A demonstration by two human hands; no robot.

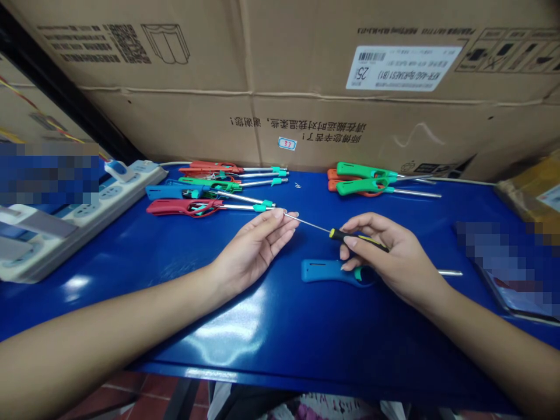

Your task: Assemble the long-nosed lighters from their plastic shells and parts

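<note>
A screwdriver [306, 221] with a black and yellow handle is in my right hand [389, 251], its thin shaft pointing left. My left hand [258, 245] pinches the tip of that shaft between thumb and fingers; whether a small part sits there too is hidden. Below my right hand lies a blue long-nosed lighter [321, 272], partly covered by the fingers, its metal tube end showing to the right. Behind my left hand lie several lighters, among them a dark red one [179, 207] and a blue one [172, 191], with teal pieces near their tube ends.
Green [361, 186] and orange [335, 174] lighters lie at the back right. Tiny loose bits [298, 185] rest between the groups. A white power strip [96, 204] stands left, a phone [507, 300] lies right. A large cardboard box [301, 111] walls off the blue table's [175, 332] back.
</note>
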